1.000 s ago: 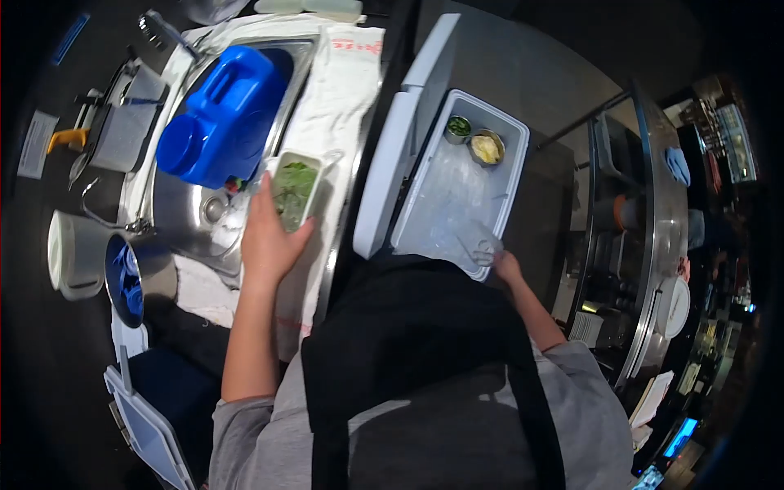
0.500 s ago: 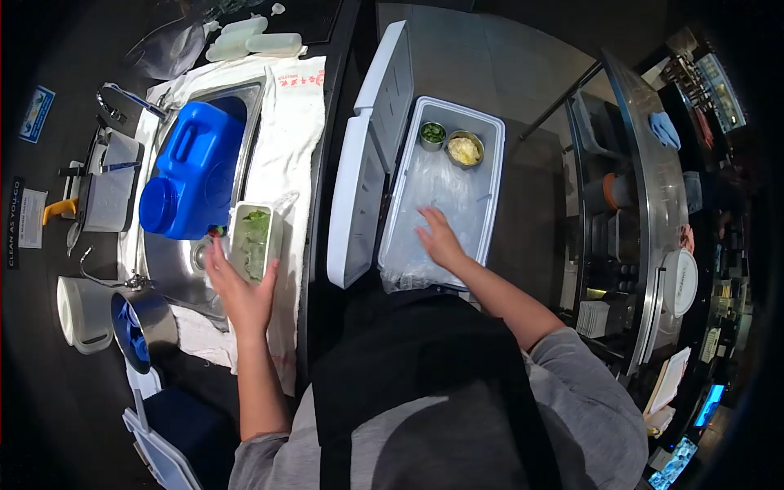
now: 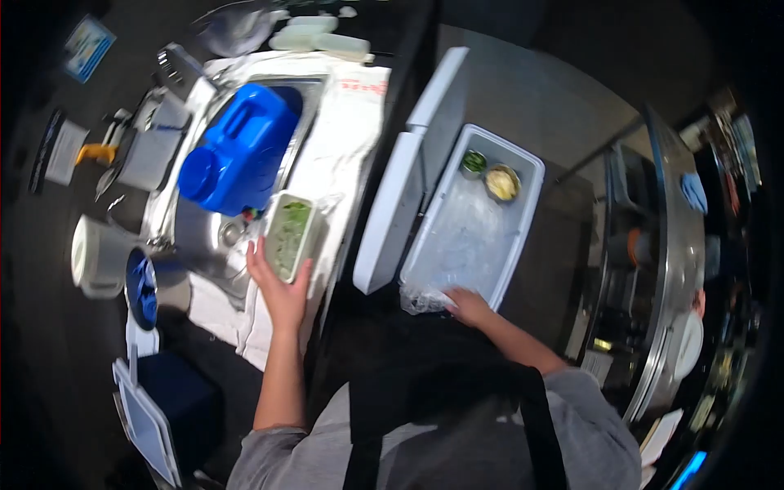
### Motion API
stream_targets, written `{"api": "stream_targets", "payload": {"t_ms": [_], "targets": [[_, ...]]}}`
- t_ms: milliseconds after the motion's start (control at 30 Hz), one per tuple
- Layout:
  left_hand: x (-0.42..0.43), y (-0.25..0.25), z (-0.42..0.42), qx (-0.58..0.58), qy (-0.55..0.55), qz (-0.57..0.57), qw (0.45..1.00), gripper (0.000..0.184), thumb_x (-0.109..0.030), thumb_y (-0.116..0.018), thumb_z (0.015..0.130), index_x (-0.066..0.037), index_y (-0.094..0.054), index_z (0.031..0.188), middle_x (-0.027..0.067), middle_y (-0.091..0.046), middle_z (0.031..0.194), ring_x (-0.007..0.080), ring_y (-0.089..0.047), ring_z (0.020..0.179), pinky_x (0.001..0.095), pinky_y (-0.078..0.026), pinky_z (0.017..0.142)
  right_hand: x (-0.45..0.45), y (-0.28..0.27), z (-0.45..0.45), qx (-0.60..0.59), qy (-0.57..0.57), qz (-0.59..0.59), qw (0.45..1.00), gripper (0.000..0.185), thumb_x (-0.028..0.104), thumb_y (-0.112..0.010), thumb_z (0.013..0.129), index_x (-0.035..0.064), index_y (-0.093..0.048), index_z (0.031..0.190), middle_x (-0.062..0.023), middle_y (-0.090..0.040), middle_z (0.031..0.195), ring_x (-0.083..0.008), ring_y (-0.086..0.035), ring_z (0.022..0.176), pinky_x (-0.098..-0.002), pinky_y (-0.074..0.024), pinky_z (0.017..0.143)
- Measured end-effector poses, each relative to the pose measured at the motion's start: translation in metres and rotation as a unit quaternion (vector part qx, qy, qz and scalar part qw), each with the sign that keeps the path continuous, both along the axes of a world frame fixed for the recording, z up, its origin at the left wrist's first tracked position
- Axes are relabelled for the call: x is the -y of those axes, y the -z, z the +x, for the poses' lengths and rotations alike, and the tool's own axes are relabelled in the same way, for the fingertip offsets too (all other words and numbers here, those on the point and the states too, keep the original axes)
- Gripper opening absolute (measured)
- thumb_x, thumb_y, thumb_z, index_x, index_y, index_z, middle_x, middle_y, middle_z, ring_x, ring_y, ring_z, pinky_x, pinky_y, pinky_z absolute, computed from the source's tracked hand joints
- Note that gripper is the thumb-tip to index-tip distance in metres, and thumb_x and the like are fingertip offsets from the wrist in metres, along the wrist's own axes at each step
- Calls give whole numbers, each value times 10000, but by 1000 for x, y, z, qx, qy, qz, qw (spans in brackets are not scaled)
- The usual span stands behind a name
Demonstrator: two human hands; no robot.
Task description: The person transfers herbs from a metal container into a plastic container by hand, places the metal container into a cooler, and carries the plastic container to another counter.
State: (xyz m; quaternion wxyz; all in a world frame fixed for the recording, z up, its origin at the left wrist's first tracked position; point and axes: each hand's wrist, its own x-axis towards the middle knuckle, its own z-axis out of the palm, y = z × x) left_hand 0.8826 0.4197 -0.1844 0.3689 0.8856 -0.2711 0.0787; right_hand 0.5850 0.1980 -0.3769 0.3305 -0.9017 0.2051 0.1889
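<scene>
My left hand [image 3: 282, 298] grips the near end of a white rectangular container [image 3: 282, 273] with leafy greens inside, fingers on its left side and thumb on its right. The container sits at the sink's right edge, on a white towel [image 3: 347, 122]. My right hand [image 3: 471, 308] is at the near rim of an open white cooler [image 3: 527, 220], its fingers closed on clear plastic [image 3: 425, 300] bunched there. More clear plastic lines the cooler. At its far end are a small metal cup of chopped greens [image 3: 473, 162] and a metal bowl of pale food [image 3: 501, 183].
A blue jug [image 3: 237, 151] lies in the metal sink [image 3: 196, 237]. Left of it are a clear bin [image 3: 153, 143], a white bucket [image 3: 98, 253] and a metal pot with blue items [image 3: 143, 290]. The cooler's lid [image 3: 390, 212] stands open. Metal shelving [image 3: 682, 237] is at the right.
My right hand first left the plastic at the near rim, opened over the cooler, then came back and closed on the plastic. My left hand stays by the container. The view has shifted.
</scene>
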Motion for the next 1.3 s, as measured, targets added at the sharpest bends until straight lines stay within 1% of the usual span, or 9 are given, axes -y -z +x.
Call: {"api": "stream_targets", "payload": {"t_ms": [67,133,167,367,433,567,767,1000,1300], "targets": [[3,-4,-6,19,-27,-13,999,872,-184,-781,709,-59,-281,1412,245,-245,1419,406,-257,1323,459,-258,1074,22,65,-101,-283,63,24,957,338,248,-542,849,48,-630,1107,-225,-604,1127,-367,-585,1040,-430,-466,884],[3,-6,-7,34,-47,-29,998,904,-187,-792,694,-59,-265,1418,244,-244,1419,404,-264,1320,450,-268,1071,53,110,-228,-406,219,102,881,342,219,-560,821,35,-641,1098,-234,-600,1137,-368,-583,1058,-442,-465,882],[3,-4,-7,0,-60,-50,997,928,-189,-800,683,-50,-253,1419,242,-272,1406,397,-292,1308,433,-283,1065,73,78,-261,-438,115,63,890,370,252,-585,822,26,-635,1111,-221,-605,1144,-354,-574,1084,-431,-462,892],[-5,36,4,-27,-119,-62,991,872,-231,-815,677,13,-312,1347,233,-486,1234,319,-493,1140,363,-386,976,163,93,-385,-304,205,-67,928,415,293,-618,818,32,-620,1140,-210,-609,1145,-343,-574,1089,-410,-457,910],[-10,42,-1,-17,-164,-94,982,814,-254,-806,707,6,-334,1317,200,-520,1182,282,-529,1069,345,-411,932,189,104,-383,-232,358,14,904,458,333,-629,824,34,-597,1170,-203,-612,1138,-349,-576,1077,-399,-451,926],[20,5,-60,-13,-235,-188,954,795,-273,-796,734,46,-334,1297,192,-507,1167,261,-516,1056,333,-404,925,217,73,-350,-87,215,-17,973,442,332,-597,851,29,-584,1172,-195,-617,1124,-351,-577,1063,-398,-447,927],[67,-11,-122,-31,-201,-160,966,782,-246,-798,728,54,-344,1291,206,-474,1211,277,-490,1104,329,-372,964,258,14,-341,-189,66,16,980,426,349,-564,860,22,-598,1130,-201,-617,1114,-367,-576,1040,-422,-461,891],[161,-43,-177,-128,-132,-133,974,759,-174,-777,743,44,-329,1315,189,-478,1215,249,-487,1128,318,-386,960,377,0,-299,-68,113,-46,990,403,334,-578,843,55,-605,1132,-186,-605,1140,-350,-561,1078,-427,-458,909],[334,-24,-160,-70,-110,-43,991,740,-120,-749,728,7,-330,1325,189,-480,1229,257,-490,1125,319,-375,965,598,-73,-191,-9,115,-107,988,421,313,-566,867,56,-571,1200,-201,-571,1193,-362,-521,1133,-416,-426,954]]}}
